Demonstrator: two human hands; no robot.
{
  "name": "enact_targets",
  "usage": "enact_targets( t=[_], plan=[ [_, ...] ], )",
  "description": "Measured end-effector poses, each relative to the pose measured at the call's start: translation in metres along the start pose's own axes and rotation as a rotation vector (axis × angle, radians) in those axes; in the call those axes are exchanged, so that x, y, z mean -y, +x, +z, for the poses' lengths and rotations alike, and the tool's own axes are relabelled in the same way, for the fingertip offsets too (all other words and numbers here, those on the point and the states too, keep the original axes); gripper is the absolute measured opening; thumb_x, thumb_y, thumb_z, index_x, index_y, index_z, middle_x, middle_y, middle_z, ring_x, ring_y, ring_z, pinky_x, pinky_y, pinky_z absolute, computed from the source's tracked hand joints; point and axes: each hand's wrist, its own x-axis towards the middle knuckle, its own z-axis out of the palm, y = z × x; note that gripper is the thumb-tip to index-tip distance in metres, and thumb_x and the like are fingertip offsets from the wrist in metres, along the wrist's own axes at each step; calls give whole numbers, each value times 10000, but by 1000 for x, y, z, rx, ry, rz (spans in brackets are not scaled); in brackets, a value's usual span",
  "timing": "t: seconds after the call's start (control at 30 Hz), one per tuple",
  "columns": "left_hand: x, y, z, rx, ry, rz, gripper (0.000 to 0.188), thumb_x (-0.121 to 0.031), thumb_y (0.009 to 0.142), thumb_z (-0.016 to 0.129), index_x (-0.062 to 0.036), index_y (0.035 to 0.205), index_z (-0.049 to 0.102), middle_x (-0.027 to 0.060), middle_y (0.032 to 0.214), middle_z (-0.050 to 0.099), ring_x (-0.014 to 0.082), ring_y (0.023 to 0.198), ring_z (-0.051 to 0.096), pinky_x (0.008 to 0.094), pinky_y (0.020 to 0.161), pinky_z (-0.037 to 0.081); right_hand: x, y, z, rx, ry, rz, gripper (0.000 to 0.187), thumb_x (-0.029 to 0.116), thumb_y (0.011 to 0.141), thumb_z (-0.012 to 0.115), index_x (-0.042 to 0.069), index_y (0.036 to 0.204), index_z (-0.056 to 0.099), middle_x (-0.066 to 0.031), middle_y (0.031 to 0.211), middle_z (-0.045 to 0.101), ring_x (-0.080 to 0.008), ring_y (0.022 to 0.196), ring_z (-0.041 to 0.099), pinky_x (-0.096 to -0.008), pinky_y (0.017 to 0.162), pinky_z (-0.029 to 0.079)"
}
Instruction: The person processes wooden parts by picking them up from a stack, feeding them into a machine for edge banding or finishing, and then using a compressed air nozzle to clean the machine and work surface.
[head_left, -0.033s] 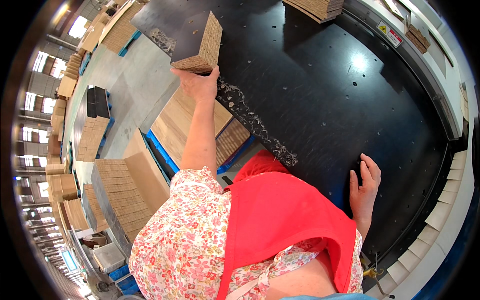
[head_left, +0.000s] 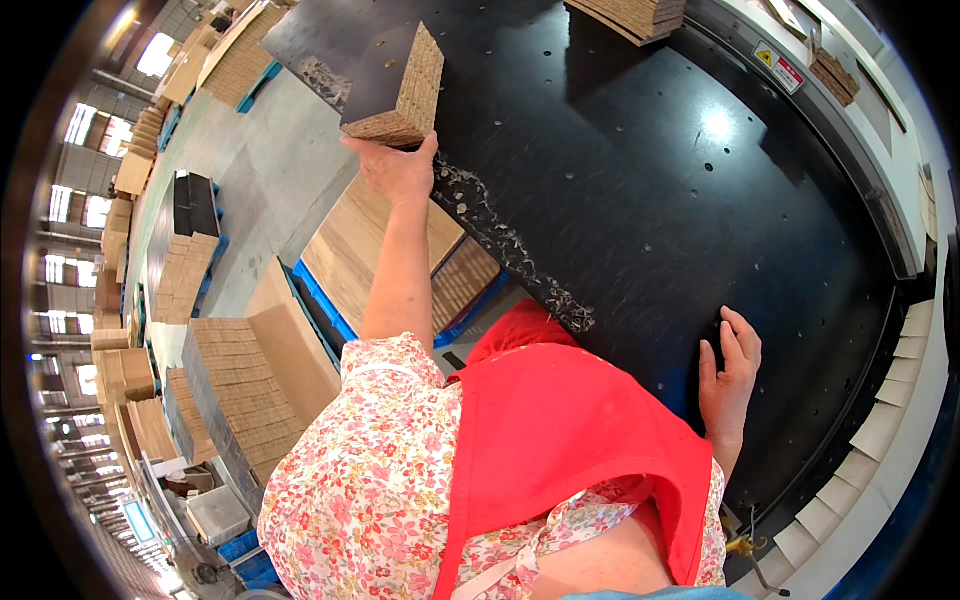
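At the far left part of a black machine table [head_left: 620, 220] lies a short stack of particleboard pieces [head_left: 420, 85] with a dark top face. My left hand [head_left: 400, 172] grips the near end of this stack, thumb at its right corner and fingers at the left; part of the fingers is hidden beneath or behind it. On the table's near right part rests my right hand [head_left: 730, 375], holding nothing, its fingers stretched out and apart. Wood shavings [head_left: 510, 235] lie along the table's left edge, between the stack and my body.
Another particleboard stack [head_left: 640, 18] stands at the table's far edge. A pale machine frame [head_left: 850, 180] with a warning label curves along the right. Left of the table, wood-grain boards [head_left: 350, 240] lie on a blue pallet, beside a large stack of strips [head_left: 245, 385].
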Motion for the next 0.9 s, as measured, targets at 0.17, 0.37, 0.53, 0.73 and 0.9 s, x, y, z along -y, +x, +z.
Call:
enact_targets(
  t=[0.17,0.37,0.53,0.73,0.9],
  plan=[
    [2,6,-1,-11,-26,31,1372,-437,641,866,107,1494,-61,323,1408,425,422,1312,443,426,1120,351,-1,0,1,-3,2,-18,292,-21,807,701,-70,1089,642,-131,1254,616,-301,1182,561,-391,1019,412],
    [15,6,12,-113,29,39,1304,-468,614,887,105,1478,97,300,1359,487,402,1263,504,421,1084,394,0,0,-1,5,0,0,296,-15,816,696,-66,1102,639,-134,1254,615,-304,1182,561,-392,1022,406],
    [25,12,16,-50,-256,115,1018,-351,647,906,61,1382,335,227,1316,552,325,1253,529,399,1068,405,-1,0,1,10,7,3,301,-16,824,690,-66,1115,635,-133,1260,609,-305,1184,559,-391,1027,399],
    [34,16,14,-55,-417,222,871,-238,626,914,-2,1328,457,180,1202,628,331,1124,594,406,975,469,1,-1,0,21,-5,6,303,-19,836,681,-66,1131,632,-140,1264,603,-305,1185,557,-390,1029,395],
    [72,35,21,92,-773,215,605,-159,722,861,-3,1230,574,111,1147,667,218,1040,604,344,919,479,2,-1,1,21,1,5,297,-15,844,678,-68,1133,631,-140,1265,599,-303,1190,550,-390,1029,394]
  ],
)
